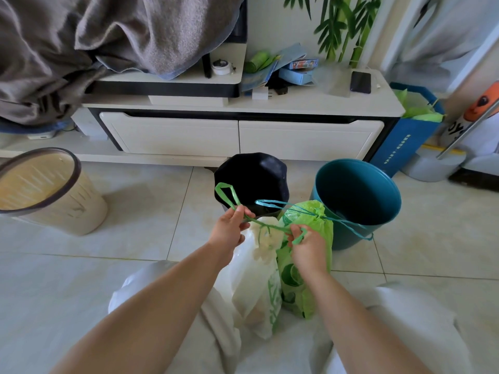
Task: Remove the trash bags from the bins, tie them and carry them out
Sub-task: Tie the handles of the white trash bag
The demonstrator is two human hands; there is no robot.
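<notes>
A white trash bag (pixel 251 276) with a green drawstring (pixel 228 197) stands on the floor between my knees. My left hand (pixel 229 230) pinches one strand of that drawstring, and my right hand (pixel 306 245) pinches the other end; the string runs taut between them. Right beside it stands a green trash bag (pixel 318 220), its neck gathered by a blue drawstring (pixel 345 224). Behind the bags are a black bin (pixel 252 179) and a teal bin (pixel 359 195), both without a bag. A beige bin (pixel 40 190) stands at the left.
A white TV cabinet (pixel 243 136) runs along the back, with a phone (pixel 360 82) and boxes on top and a grey blanket (pixel 108 36) draped at left. A blue bin (pixel 410 130) lined with a green bag stands at its right end, next to a dustpan (pixel 432 163).
</notes>
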